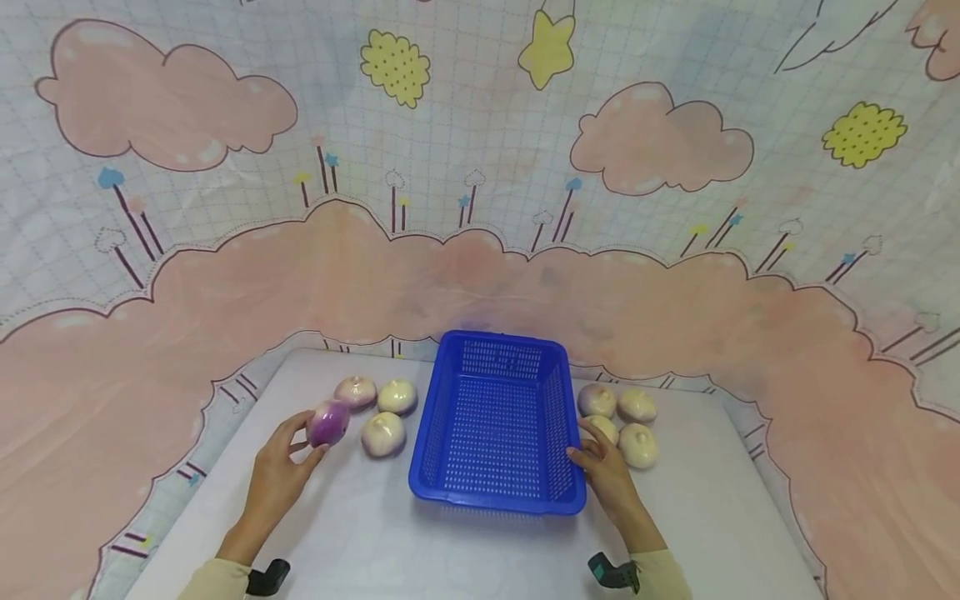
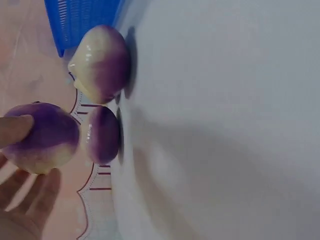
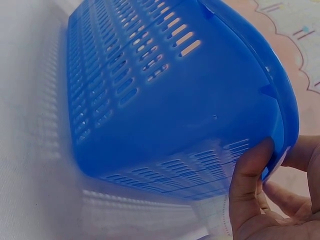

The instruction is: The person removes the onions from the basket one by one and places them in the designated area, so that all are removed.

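My left hand (image 1: 279,471) holds a purple-and-white turnip (image 1: 328,423) between thumb and fingers, raised above the table. Its purple skin and cream end show in the left wrist view, where the thumb lies across the turnip (image 2: 52,132). Three more turnips, among them a pale one (image 1: 383,435), lie just right of that hand. With thumb and fingers my right hand (image 1: 611,483) grips the right rim of a blue perforated plastic basket (image 1: 491,437). No contents show inside the basket. In the right wrist view, the thumb presses the outside of the basket (image 3: 200,100) near a corner.
Several turnips (image 1: 639,446) sit in a cluster right of the basket, one partly hidden behind the right hand. All stand on a white table (image 1: 465,558). A cloud-patterned cloth (image 1: 480,283) rises behind the table and spreads round its sides.
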